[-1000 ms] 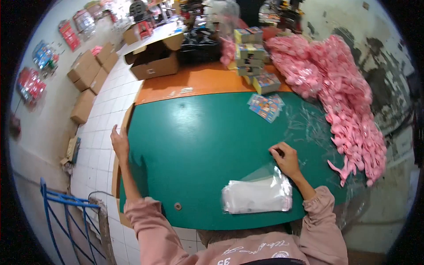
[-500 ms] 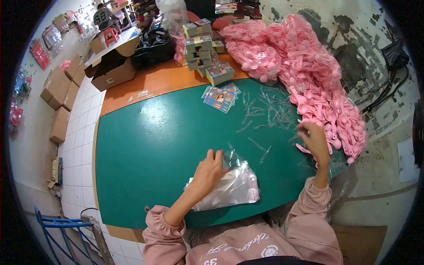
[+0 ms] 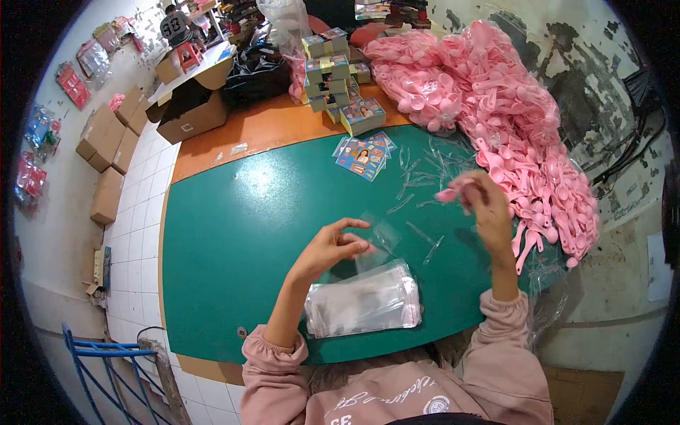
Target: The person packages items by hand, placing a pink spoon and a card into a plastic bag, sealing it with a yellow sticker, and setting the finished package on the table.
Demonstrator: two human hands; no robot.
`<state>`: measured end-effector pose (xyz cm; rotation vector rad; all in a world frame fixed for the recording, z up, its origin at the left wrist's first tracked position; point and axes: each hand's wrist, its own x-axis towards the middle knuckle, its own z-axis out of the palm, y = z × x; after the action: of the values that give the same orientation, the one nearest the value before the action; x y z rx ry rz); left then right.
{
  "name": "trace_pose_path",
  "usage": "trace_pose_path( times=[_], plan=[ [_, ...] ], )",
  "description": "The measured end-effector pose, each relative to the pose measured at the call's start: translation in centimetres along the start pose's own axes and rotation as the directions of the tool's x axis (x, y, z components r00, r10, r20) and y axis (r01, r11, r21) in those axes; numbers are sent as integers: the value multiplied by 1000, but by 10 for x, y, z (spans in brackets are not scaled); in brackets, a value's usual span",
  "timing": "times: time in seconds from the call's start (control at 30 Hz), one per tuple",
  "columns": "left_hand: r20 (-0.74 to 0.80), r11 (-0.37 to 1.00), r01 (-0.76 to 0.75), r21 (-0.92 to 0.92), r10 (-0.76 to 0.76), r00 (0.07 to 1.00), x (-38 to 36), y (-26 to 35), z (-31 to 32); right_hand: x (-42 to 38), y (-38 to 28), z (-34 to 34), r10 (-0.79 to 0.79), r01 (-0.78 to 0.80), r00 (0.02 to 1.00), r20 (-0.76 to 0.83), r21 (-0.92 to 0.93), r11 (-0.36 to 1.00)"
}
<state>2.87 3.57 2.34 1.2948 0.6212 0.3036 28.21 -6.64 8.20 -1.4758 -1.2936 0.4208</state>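
My left hand (image 3: 327, 249) is over the table with a thin clear plastic bag (image 3: 384, 235) at its fingertips; the bag is blurred and nearly see-through. Just below it lies a stack of flat clear bags (image 3: 363, 303) near the front edge. My right hand (image 3: 487, 207) is raised to the right, its fingers closed on a small pink spoon (image 3: 446, 195) whose end sticks out to the left. Beside and beyond that hand spreads a large heap of pink spoons (image 3: 520, 170), a few lying loose at its near edge.
Clear plastic strips (image 3: 433, 170) are scattered on the green table (image 3: 219, 262). Printed cards (image 3: 363, 156) lie near bundled card stacks (image 3: 327, 71) at the back. An open carton (image 3: 188, 117) stands back left. A person (image 3: 174, 28) sits far off.
My left hand has lifted off the stack with a clear bag, fingers spreading apart. My right hand has come away from the heap, up and leftward, with a pink spoon.
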Motion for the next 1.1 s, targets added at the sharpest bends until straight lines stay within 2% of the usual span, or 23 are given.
trace_pose_path(
  times=[0.03, 0.07, 0.1, 0.17, 0.2, 0.27, 0.3, 0.4, 0.47, 0.53, 0.67, 0.73, 0.77, 0.87, 0.93, 1.1],
  plan=[
    [-22, 999, 31, -14, -31, 999, 4, 6, -1, 11, 7, 12, 56, -76, 995, 85, 258, 963],
    [-44, 998, 60, -29, -62, 997, 6, 10, -2, 16, 16, 24, 86, -165, 980, 181, 489, 857],
    [-55, 999, -3, -32, 2, 998, 14, 1, -7, 17, 24, 36, 83, -161, 981, 178, 490, 857],
    [-62, 999, -17, -47, 14, 998, 26, -8, -16, 21, 42, 58, 1, -91, 972, 236, 370, 924],
    [-71, 997, -27, -68, 22, 997, 29, -8, -20, 21, 46, 64, -13, -79, 971, 237, 374, 924],
    [-81, 997, -26, -75, 20, 997, 31, -8, -21, 14, 47, 74, 58, -126, 981, 183, 384, 915],
    [-80, 996, -11, -89, 4, 997, 32, -8, -23, 11, 45, 77, 53, -127, 983, 174, 452, 883],
    [-52, 998, -8, -68, 5, 999, 38, -16, -28, 6, 39, 78, 110, -183, 979, 172, 507, 842],
    [-76, 992, -51, -119, 42, 996, 39, -19, -26, 6, 40, 78, 126, -205, 975, 185, 513, 834],
    [-88, 1000, -28, -7, 28, 996, 38, -18, -27, 5, 37, 79, 101, -189, 974, 205, 474, 860],
    [-65, 996, -27, -89, 22, 998, 37, -14, -26, 5, 33, 80, 112, -190, 972, 208, 406, 894],
    [-72, 998, -25, 57, 29, 997, 39, -17, -27, 4, 32, 81, 89, -167, 973, 213, 385, 908],
    [-74, 998, -24, 56, 28, 997, 39, -18, -27, 4, 32, 82, 90, -169, 972, 215, 385, 907],
    [-77, 998, -17, 66, 22, 997, 39, -18, -26, 3, 31, 83, 65, -122, 984, 166, 364, 924],
    [-57, 999, -7, 42, 10, 998, 36, -12, -25, 3, 29, 81, 102, -103, 994, 27, 443, 891],
    [-46, 999, -25, 47, 27, 999, 36, -12, -26, 1, 28, 79, 114, -147, 988, 108, 386, 911]
  ],
)
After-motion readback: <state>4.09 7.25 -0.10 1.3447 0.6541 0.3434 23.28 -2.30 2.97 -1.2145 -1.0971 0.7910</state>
